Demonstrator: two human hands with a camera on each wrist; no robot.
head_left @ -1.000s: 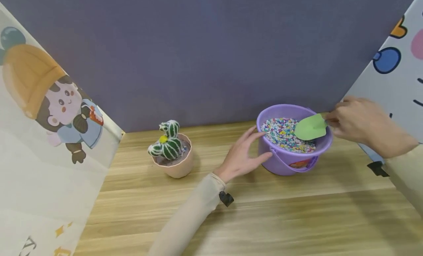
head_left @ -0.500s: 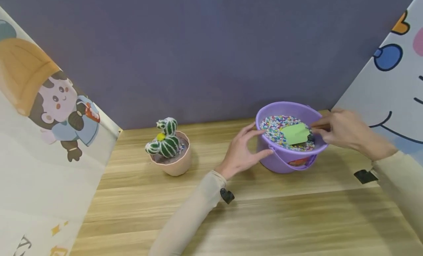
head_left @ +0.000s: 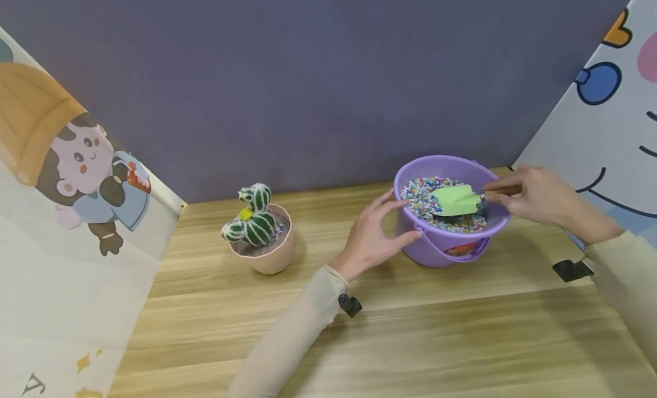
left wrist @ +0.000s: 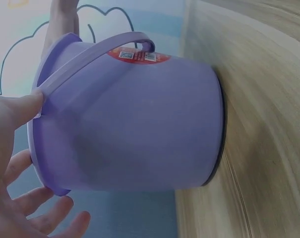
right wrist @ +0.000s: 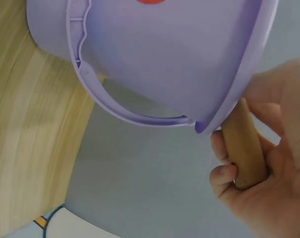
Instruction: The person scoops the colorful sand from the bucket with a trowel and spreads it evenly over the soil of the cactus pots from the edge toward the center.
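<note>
A purple bucket [head_left: 428, 247] stands on the wooden table, partly filled with tiny multicoloured pebbles [head_left: 421, 195]. My right hand [head_left: 544, 197] grips a small shovel by its wooden handle [right wrist: 244, 148], fingers curled round it beside the bucket's rim. The shovel's light green blade [head_left: 455, 200] lies low inside the bucket, close over the pebbles. At the bucket's near left side, my left hand [head_left: 370, 238] is spread, with thumb and index fingertip touching the rim. The other fingers [left wrist: 55, 215] extend loosely past the rim in the left wrist view.
Left of the bucket, a knitted cactus [head_left: 258, 227] stands in a pale pink pot [head_left: 272, 260]. A dark blue-grey panel [head_left: 308, 90] rises behind the table. Printed white panels [head_left: 628, 124] close off both sides. The bucket's handle [right wrist: 117, 111] hangs down at its front.
My right hand has moved left and lowered the shovel blade into the bucket, then tilted it over the pebbles. The left hand keeps its place at the rim; the view has shifted slightly.
</note>
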